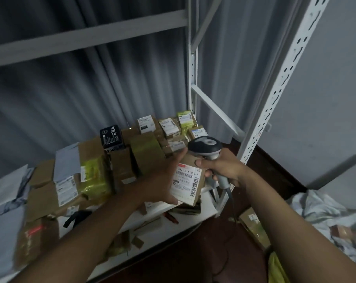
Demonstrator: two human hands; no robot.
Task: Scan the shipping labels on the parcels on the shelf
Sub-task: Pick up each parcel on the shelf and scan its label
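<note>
A small cardboard parcel (190, 180) is gripped by the left hand (162, 180) above the shelf (173, 223) front edge, its label (186, 181) facing the camera. The scanner (208, 154) handle is enclosed by the right hand (222, 168), head just above the parcel. Behind, taped boxes (144, 148) and a black box (111, 136) crowd the shelf beside the white upright (275, 99).

One head-worn wide-angle view, looking forward and down.

It faces the white shelf (173, 225) at close range, both forearms reaching in from the bottom edge, the upright (283, 82) bowed by the lens, floor (193, 262) visible below right.
</note>
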